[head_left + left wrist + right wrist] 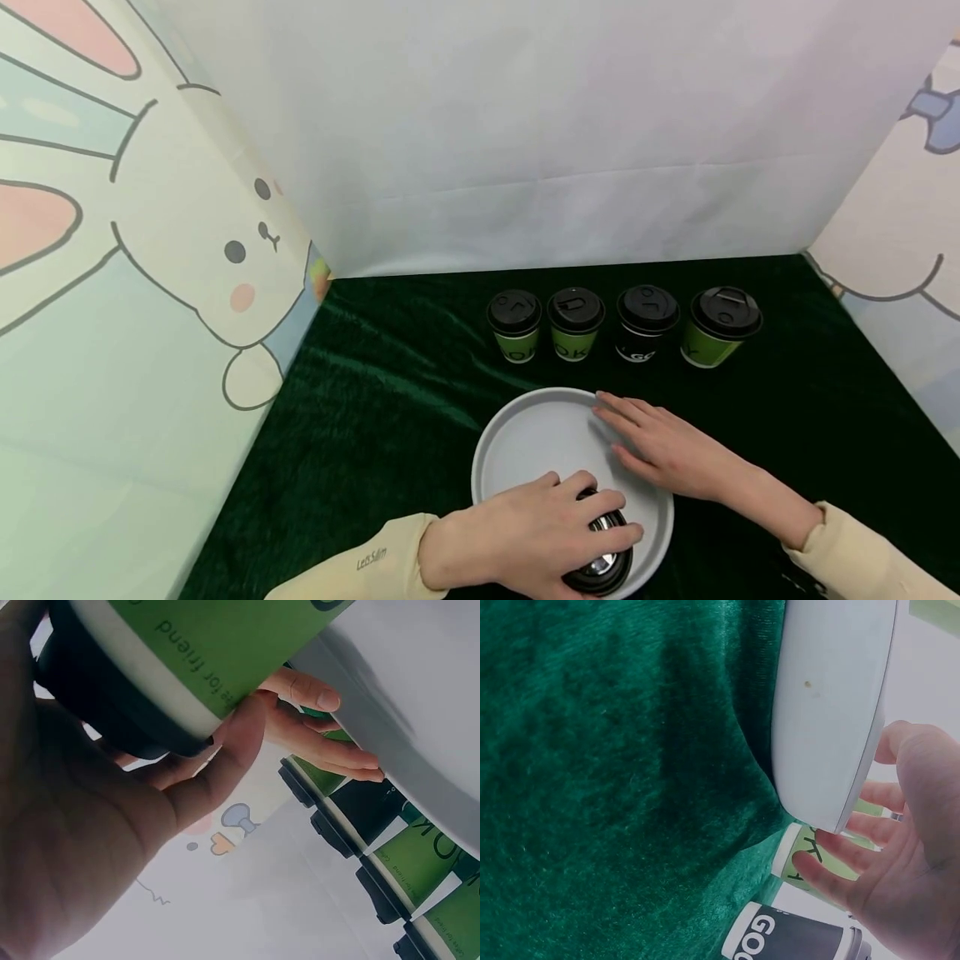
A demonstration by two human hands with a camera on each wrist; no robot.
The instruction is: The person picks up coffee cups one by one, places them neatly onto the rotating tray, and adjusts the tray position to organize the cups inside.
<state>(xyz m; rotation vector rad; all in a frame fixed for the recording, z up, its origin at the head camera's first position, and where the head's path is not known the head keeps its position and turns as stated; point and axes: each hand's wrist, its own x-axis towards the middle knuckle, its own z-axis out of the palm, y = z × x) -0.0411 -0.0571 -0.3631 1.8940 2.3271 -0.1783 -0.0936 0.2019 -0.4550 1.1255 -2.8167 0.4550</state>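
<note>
In the head view, my left hand reaches over the near part of a round light-grey tray. Its fingers spread over the dark lid of a paper coffee cup and grip it from above. The left wrist view shows this cup's green side, with the thumb and fingers curled about the lid end. Whether the cup's base touches the tray is hidden. My right hand lies at the tray's far right rim with fingers extended, and in the right wrist view its fingertips are at the rim.
Behind the tray stands a row of lidded paper cups: three green, including the left one, the middle one and the right one, plus a black one. Dark green velvet cloth covers the table. A white backdrop rises behind.
</note>
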